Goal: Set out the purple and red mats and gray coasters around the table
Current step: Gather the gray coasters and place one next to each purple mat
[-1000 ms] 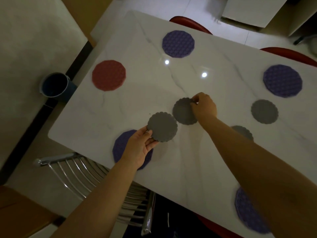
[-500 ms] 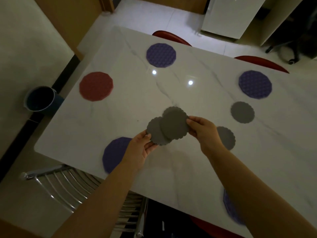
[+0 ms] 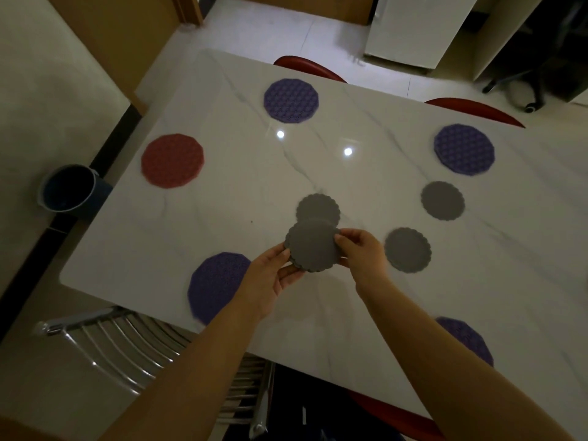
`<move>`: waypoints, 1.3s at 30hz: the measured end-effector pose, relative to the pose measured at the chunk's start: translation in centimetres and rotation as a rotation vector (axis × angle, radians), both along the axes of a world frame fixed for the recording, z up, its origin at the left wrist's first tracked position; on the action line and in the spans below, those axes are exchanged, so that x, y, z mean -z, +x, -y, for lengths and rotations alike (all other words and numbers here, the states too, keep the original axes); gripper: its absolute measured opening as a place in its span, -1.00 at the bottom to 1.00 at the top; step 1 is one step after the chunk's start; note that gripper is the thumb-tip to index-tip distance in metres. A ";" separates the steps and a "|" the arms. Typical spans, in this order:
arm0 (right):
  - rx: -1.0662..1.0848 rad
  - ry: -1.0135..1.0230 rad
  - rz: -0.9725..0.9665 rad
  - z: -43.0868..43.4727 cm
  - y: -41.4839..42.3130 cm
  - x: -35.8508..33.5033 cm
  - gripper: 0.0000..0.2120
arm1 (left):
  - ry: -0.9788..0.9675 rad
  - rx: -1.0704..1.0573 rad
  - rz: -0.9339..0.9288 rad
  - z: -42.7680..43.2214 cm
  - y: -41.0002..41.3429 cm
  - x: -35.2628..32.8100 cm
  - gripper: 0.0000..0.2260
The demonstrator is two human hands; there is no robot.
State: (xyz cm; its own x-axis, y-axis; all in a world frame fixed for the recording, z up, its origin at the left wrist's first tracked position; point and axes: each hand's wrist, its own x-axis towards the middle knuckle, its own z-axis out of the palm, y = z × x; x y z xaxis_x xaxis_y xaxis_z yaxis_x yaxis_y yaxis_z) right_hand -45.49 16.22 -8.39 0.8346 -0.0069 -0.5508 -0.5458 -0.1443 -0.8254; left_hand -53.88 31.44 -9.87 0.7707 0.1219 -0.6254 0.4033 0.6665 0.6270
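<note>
Gray coasters (image 3: 313,246), stacked, pinched between my left hand (image 3: 270,275) and right hand (image 3: 362,254); bucket (image 3: 68,189) at nine o'clock, contents unreadable.

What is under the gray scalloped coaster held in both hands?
Behind the held gray scalloped coaster, another gray coaster lies on the white marble table; its near edge is covered. Any stacked coasters beneath are hidden.

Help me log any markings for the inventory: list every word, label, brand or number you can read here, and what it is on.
None can be read.
The gray coasters, purple mats, red mat and table show only texture or veining.
The white cabinet and blue bucket look blank, though the picture is dim.
</note>
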 end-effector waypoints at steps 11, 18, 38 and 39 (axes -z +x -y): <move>-0.070 -0.103 0.076 -0.2 -0.4 1.3 -0.93 | 0.079 0.039 -0.019 -0.1 -0.4 0.5 -0.82; -0.211 -0.149 0.089 -1.4 1.1 1.2 -0.94 | 0.111 -0.008 -0.031 -1.0 -0.4 0.9 -0.80; -0.561 -0.764 0.177 -3.2 8.9 4.1 -0.53 | 0.019 -0.178 -0.059 -3.5 -2.4 1.4 -0.79; -0.506 -0.689 0.193 -3.1 8.7 4.0 -0.63 | 0.013 -0.184 -0.060 -3.4 -2.4 1.4 -0.79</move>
